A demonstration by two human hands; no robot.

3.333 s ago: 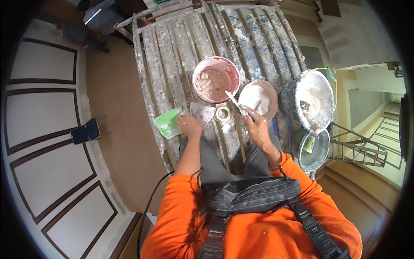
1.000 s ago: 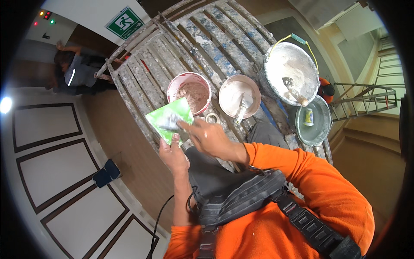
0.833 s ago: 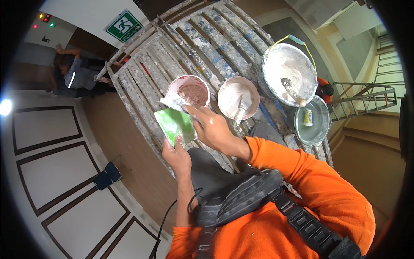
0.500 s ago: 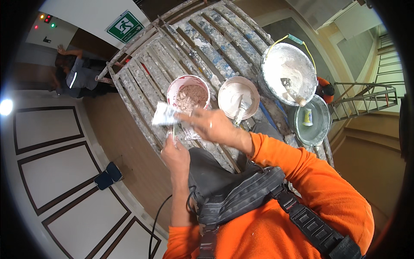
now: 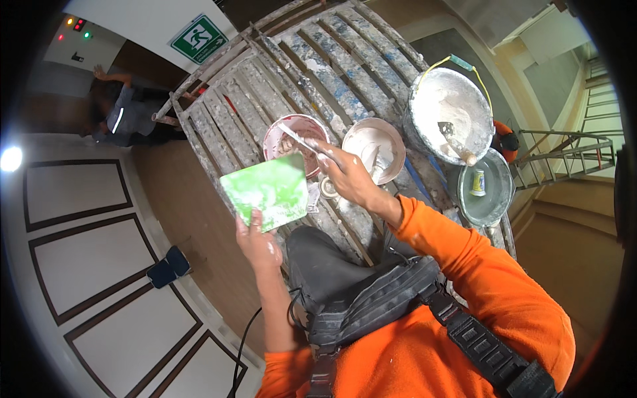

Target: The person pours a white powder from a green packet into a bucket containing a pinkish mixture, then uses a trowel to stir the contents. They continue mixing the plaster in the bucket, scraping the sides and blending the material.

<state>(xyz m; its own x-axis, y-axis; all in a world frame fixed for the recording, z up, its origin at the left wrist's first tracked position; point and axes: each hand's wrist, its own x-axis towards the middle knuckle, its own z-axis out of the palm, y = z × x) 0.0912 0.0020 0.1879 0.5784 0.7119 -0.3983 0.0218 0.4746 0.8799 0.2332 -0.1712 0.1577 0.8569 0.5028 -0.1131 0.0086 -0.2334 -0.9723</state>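
Observation:
My left hand (image 5: 259, 242) grips a square green spreader (image 5: 265, 189) by its near edge, its flat face smeared with white. Above its far corner, my right hand (image 5: 350, 176) is closed on a putty knife (image 5: 298, 136), whose thin blade points up and left over the tub of pinkish compound (image 5: 271, 140). The spreader and my right hand partly cover that tub. To its right stands a pale tub (image 5: 391, 132) with creamy white paste and a tool leaning in it. A round lid-like piece (image 5: 328, 187) lies beside my right hand.
The slatted, paint-stained scaffold platform (image 5: 345, 86) bears a large bucket (image 5: 415, 113) of white compound with a tool and a grey bucket (image 5: 468, 199) holding water and a small container. A ladder (image 5: 564, 149) stands right; a person (image 5: 129, 116) is at the far left.
The spreader has turned from nearly edge-on to show its green face. My right hand has moved right, and the knife's blade now lies over the pinkish tub.

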